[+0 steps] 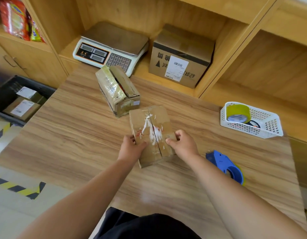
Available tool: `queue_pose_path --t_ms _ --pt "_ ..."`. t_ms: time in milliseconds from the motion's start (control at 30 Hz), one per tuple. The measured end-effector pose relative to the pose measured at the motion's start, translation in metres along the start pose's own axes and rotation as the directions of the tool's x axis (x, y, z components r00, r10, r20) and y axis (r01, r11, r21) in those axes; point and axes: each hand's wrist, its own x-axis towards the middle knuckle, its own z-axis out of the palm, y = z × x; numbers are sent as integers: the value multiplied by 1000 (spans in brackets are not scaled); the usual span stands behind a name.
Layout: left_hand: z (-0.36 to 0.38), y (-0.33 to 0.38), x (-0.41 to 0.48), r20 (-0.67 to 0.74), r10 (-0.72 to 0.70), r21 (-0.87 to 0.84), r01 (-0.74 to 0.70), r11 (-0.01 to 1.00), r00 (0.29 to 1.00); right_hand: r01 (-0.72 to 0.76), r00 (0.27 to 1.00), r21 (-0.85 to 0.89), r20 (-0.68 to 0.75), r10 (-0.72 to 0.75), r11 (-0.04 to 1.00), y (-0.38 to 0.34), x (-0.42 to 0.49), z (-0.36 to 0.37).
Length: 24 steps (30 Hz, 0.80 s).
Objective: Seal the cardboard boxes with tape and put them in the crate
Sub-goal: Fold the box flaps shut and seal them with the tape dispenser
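Note:
A small cardboard box (151, 128) lies on the wooden table (80, 138), its two top flaps meeting at a centre seam with torn white label scraps. My left hand (132, 147) grips its left near edge and my right hand (183, 144) grips its right near edge. Just behind it a second cardboard box (116, 92), wrapped in old tape, stands tilted with its flaps partly open. A blue tape dispenser (227, 165) rests on the table to the right of my right forearm. A dark crate (4, 94) holding labelled boxes sits on the floor at far left.
A white basket (268, 128) with a yellow tape roll (238, 113) stands at the table's right. A weighing scale (111, 49) and a larger labelled carton (182, 57) occupy the shelf behind. Black-and-yellow hazard tape marks the floor at left.

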Motion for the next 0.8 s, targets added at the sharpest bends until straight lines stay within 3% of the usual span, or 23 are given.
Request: queue_pose_path --t_ms 200,400,500,700,800 --pt "-2 32 -7 158 116 -201 -83 976 981 -36 995 146 -82 48 989 -12 1 -21" --pt "-6 39 -14 293 292 -169 -251 953 911 -60 992 268 -89 87 962 -22 1 -35" --pt "-13 36 -11 371 343 -163 -303 939 863 4 998 320 -61 17 947 -24 -1 -41" --pt "-22 44 -3 344 340 -172 -297 939 875 146 974 283 126 -188 948 -29 -15 -58" --pt "-23 50 -1 351 340 -126 -315 941 872 188 970 230 109 -217 955 -28 -15 -61"
